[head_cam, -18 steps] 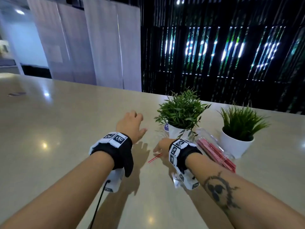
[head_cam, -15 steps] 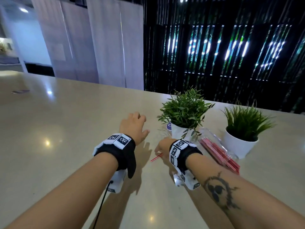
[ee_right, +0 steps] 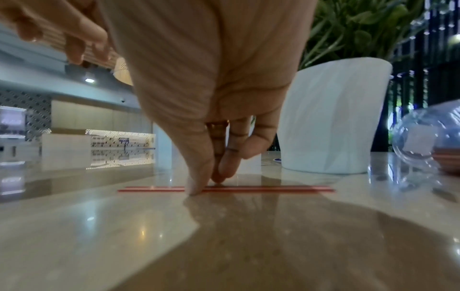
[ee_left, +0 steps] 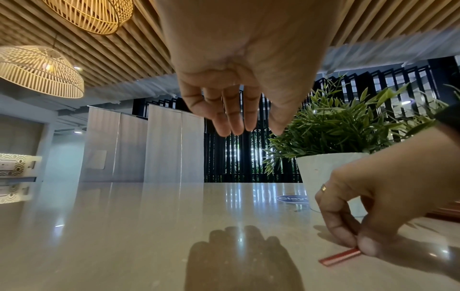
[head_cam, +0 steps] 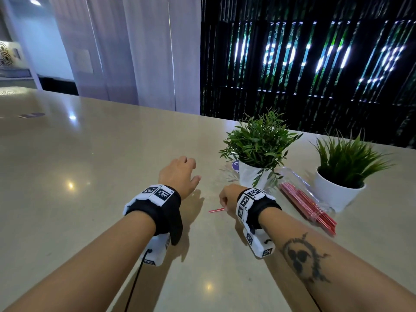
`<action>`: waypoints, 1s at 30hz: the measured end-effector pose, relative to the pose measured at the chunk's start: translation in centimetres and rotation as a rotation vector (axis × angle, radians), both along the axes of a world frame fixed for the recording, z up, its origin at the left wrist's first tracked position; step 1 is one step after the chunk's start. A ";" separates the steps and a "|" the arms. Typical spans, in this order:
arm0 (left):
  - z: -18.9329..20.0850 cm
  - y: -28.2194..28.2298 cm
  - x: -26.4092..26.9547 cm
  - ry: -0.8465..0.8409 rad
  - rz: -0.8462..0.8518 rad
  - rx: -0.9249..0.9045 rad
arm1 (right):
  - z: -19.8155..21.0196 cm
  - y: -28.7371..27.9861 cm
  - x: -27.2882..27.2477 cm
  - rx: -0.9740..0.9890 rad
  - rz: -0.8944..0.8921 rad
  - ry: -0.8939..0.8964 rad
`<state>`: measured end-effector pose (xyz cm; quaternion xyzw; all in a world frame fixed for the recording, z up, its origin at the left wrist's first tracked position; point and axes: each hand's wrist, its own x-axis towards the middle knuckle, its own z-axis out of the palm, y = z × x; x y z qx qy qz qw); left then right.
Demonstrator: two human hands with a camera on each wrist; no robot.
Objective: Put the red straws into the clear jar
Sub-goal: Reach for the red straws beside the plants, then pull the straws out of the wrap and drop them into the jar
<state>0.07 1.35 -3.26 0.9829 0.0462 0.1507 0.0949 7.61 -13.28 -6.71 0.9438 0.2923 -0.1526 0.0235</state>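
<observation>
The left hand [head_cam: 179, 174] hovers above the table [head_cam: 78, 176] with fingers loosely extended, grasping nothing; bare tabletop spreads wide to its left and ahead. Just to its right, the right hand [head_cam: 228, 197] pinches one red straw [ee_right: 261, 189] between thumb and fingertips [ee_right: 199, 183], the straw lying flat on the surface and sticking out to either side of the pinch. Beyond the grip stands one of two potted plants [head_cam: 258, 152]. Right of the grip lies one clear jar [head_cam: 299, 188] on its side, a bundle of red straws [head_cam: 308, 208] inside, too many to count. The second plant [head_cam: 342, 174] stands just beyond the jar, near the table's far edge.
</observation>
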 end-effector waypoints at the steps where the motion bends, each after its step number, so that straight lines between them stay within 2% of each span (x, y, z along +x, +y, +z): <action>1: -0.1 0.0 0.0 -0.004 -0.002 -0.005 | -0.4 -0.2 0.2 0.019 -0.005 0.001; 4: -0.2 0.1 0.1 -0.022 -0.018 -0.014 | -1.4 -0.7 -0.2 0.048 -0.035 -0.072; 7: -0.3 -0.2 0.1 -0.047 -0.029 -0.043 | -2.1 -0.9 -0.3 0.036 0.004 -0.034; 10: -0.1 -0.7 0.1 -0.040 -0.035 -0.040 | -0.3 -1.5 -1.1 0.106 -0.015 -0.051; 14: 0.5 -2.2 0.3 0.002 -0.112 0.010 | 3.8 -5.7 -2.1 0.469 -0.124 -0.077; 21: 0.9 -9.6 1.6 0.148 -0.457 -0.001 | 8.8 -16.5 -5.1 1.078 -0.332 -0.265; 25: -0.3 -14.9 3.0 0.171 -0.561 0.008 | 8.9 -21.3 -6.4 1.203 -0.449 -0.326; 30: -1.9 -20.9 5.3 0.299 -0.665 0.073 | 8.1 -25.1 -8.4 1.264 -0.553 -0.393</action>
